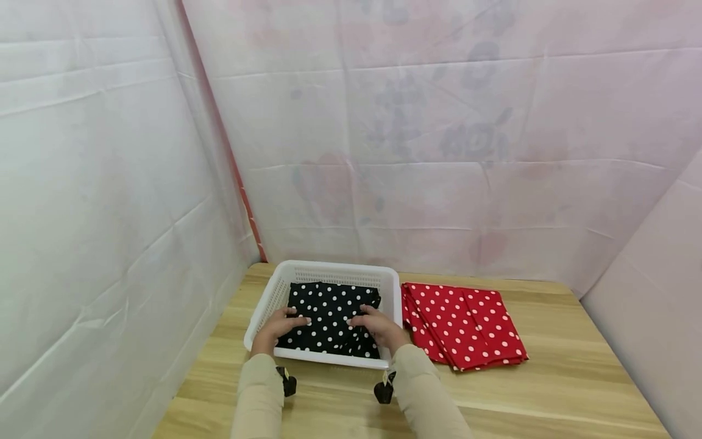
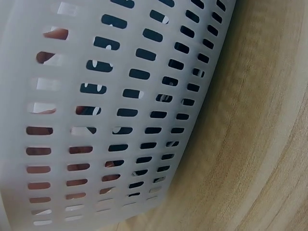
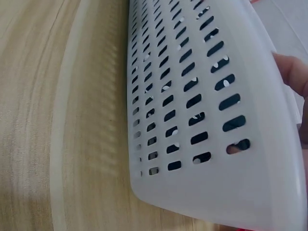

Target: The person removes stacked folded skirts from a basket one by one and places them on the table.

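Note:
A folded black cloth with white polka dots (image 1: 323,311) lies inside a white slotted plastic basket (image 1: 340,268). My left hand (image 1: 276,328) reaches over the front rim and rests on the cloth's left side, thumb stretched across it. On the opposite side, my right hand (image 1: 381,326) touches the cloth with its fingers spread. In the left wrist view, bits of skin and dotted fabric show through the slots of the basket wall (image 2: 130,106). The right wrist view has part of the right hand (image 3: 294,77) beyond the basket's rim (image 3: 269,96).
Right of the basket, a folded red cloth with white dots (image 1: 466,326) lies close against its side. Both sit on a wood-grain table (image 1: 570,353). Pale sheeting (image 1: 384,152) hangs behind the table and along both sides. Small black devices are strapped at the wrists.

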Available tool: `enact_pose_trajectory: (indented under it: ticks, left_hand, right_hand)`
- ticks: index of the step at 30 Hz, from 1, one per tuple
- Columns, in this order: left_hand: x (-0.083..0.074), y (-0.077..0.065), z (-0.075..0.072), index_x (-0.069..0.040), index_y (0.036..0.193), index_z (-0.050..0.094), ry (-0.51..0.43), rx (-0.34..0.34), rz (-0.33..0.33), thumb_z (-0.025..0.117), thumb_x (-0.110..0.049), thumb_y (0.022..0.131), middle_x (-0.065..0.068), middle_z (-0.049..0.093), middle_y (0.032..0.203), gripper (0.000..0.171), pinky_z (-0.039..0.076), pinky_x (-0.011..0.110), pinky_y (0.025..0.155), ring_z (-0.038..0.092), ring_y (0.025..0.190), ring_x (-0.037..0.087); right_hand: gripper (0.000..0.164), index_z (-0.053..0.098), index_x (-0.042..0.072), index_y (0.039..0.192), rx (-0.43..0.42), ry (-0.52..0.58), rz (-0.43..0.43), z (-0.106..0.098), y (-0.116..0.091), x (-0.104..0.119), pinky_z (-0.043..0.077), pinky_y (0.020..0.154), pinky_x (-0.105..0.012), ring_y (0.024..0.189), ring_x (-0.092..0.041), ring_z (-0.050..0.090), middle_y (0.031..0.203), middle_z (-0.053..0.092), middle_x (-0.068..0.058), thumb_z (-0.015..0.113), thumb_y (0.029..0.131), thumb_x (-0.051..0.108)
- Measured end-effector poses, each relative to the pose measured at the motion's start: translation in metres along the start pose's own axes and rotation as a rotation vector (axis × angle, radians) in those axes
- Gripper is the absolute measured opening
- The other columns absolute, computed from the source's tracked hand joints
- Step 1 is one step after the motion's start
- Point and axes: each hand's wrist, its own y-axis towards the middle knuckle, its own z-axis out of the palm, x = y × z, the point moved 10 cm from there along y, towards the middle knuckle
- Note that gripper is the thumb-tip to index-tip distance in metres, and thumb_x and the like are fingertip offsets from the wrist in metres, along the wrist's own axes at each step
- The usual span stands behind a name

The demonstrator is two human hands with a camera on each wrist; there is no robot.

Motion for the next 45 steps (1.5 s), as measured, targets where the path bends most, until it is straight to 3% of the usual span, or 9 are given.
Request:
enact_pose_trajectory:
  ticks: [8,11,15,19,24,28,30,36,45]
  left_hand:
    - [-0.001,0.004,0.012,-0.001,0.136,0.042,-0.06,0.068,-0.004,0.072,-0.032,0.08,0.027,0.035,0.139,0.071,0.032,0.054,0.098,0.038,0.121,0.042]
    - [-0.003,0.002,0.012,-0.002,0.132,0.048,-0.038,0.088,0.0,0.073,-0.033,0.079,0.027,0.036,0.138,0.066,0.033,0.054,0.097,0.04,0.12,0.042]
    - [-0.004,-0.001,0.007,-0.001,0.124,0.054,-0.014,0.057,0.016,0.075,-0.026,0.078,0.025,0.041,0.134,0.057,0.037,0.052,0.093,0.042,0.115,0.039]
    - [-0.004,-0.002,0.005,0.0,0.119,0.057,-0.037,0.033,0.054,0.075,-0.014,0.076,0.023,0.043,0.132,0.049,0.039,0.05,0.09,0.044,0.112,0.035]
    - [-0.012,-0.003,0.001,-0.003,0.121,0.057,-0.087,0.018,0.135,0.075,-0.011,0.076,0.026,0.04,0.134,0.049,0.038,0.05,0.091,0.04,0.114,0.039]
    - [-0.014,0.0,-0.004,-0.003,0.124,0.055,-0.095,-0.005,0.156,0.072,-0.007,0.078,0.028,0.033,0.139,0.049,0.031,0.054,0.097,0.03,0.125,0.043]
    - [-0.012,0.002,-0.006,-0.003,0.128,0.052,-0.112,-0.014,0.128,0.069,-0.003,0.08,0.027,0.03,0.142,0.052,0.026,0.057,0.1,0.025,0.128,0.043]
    - [-0.008,-0.001,-0.009,-0.005,0.137,0.043,-0.161,-0.029,0.108,0.067,-0.002,0.081,0.023,0.032,0.142,0.061,0.027,0.055,0.101,0.028,0.128,0.041]
    - [-0.019,-0.011,-0.012,-0.01,0.135,0.047,-0.278,-0.002,0.183,0.067,-0.007,0.084,0.017,0.024,0.148,0.055,0.03,0.057,0.098,0.023,0.13,0.041]
  right_hand:
    - [0.077,0.026,0.009,0.147,0.016,0.0,-0.058,-0.004,0.003,0.007,0.029,0.095,-0.064,0.127,-0.045,0.027,0.144,0.021,-0.029,0.067,0.081,0.014]
    - [0.073,0.031,0.009,0.145,-0.012,-0.036,-0.075,-0.006,0.006,0.008,0.04,0.088,-0.058,0.113,-0.041,0.043,0.139,0.03,-0.028,0.067,0.081,0.012]
    - [0.068,0.036,0.005,0.141,-0.059,-0.096,-0.115,-0.008,0.007,0.012,0.048,0.077,-0.051,0.098,-0.033,0.05,0.133,0.036,-0.027,0.066,0.08,0.008]
    - [0.062,0.041,0.0,0.137,-0.099,-0.127,-0.153,-0.012,0.004,0.014,0.047,0.074,-0.042,0.098,-0.032,0.048,0.133,0.037,-0.028,0.059,0.077,-0.006]
    - [0.07,0.045,0.003,0.136,-0.139,-0.163,-0.179,-0.018,0.003,0.019,0.038,0.082,-0.039,0.108,-0.034,0.038,0.138,0.034,-0.025,0.054,0.068,-0.013]
    - [0.065,0.049,0.002,0.133,-0.135,-0.145,-0.187,-0.017,0.004,0.022,0.037,0.087,-0.04,0.108,-0.033,0.039,0.136,0.038,-0.024,0.054,0.069,-0.009]
    - [0.059,0.051,-0.001,0.13,-0.138,-0.13,-0.192,-0.018,0.004,0.023,0.038,0.088,-0.041,0.108,-0.033,0.042,0.134,0.041,-0.024,0.055,0.072,-0.006]
    - [0.05,0.054,-0.002,0.127,-0.131,-0.071,-0.205,-0.021,0.003,0.028,0.04,0.091,-0.046,0.11,-0.033,0.045,0.134,0.042,-0.024,0.058,0.077,0.0]
    - [0.049,0.062,0.009,0.122,-0.05,-0.019,-0.292,-0.033,-0.009,0.051,0.048,0.073,-0.033,0.098,-0.025,0.05,0.138,0.039,-0.018,0.059,0.074,0.0]
